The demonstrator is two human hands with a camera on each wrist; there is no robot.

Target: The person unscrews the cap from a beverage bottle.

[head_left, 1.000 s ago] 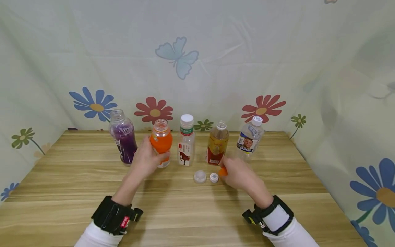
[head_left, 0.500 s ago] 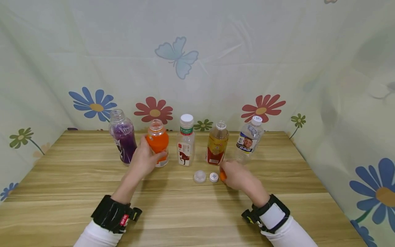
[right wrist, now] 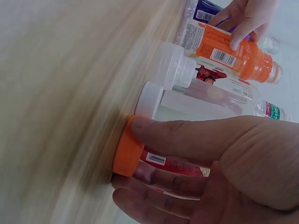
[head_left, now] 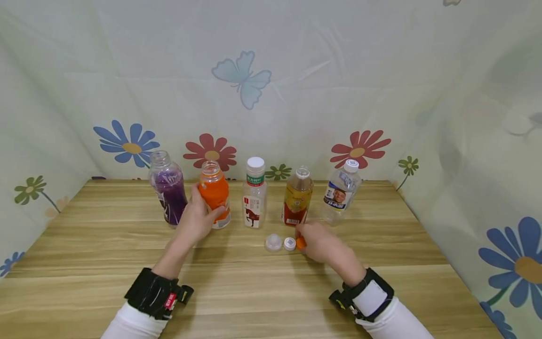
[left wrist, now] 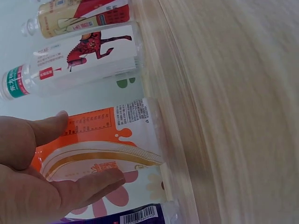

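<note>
My left hand (head_left: 195, 219) grips an uncapped orange-wrapped bottle (head_left: 214, 190) by its side, with the bottle standing upright on the table. In the left wrist view the thumb and fingers (left wrist: 100, 184) lie on either side of its label. My right hand (head_left: 323, 242) pinches an orange bottle cap (right wrist: 127, 148) between thumb and fingers, down at the tabletop. Right beside that cap is a small white cap (head_left: 290, 244), and a wider translucent cap (head_left: 273, 242) lies left of it. The three form a short row.
Left of the orange bottle stands an uncapped purple bottle (head_left: 169, 190). To its right are a clear bottle with a white cap (head_left: 255, 200), an uncapped yellow-and-red bottle (head_left: 297, 200) and another white-capped clear bottle (head_left: 342, 193). A floral curtain (head_left: 296, 103) hangs behind the table (head_left: 254, 292).
The orange bottle has shifted left toward the purple one in my left hand. My right hand has slid left with the orange cap, and the white cap has moved slightly left.
</note>
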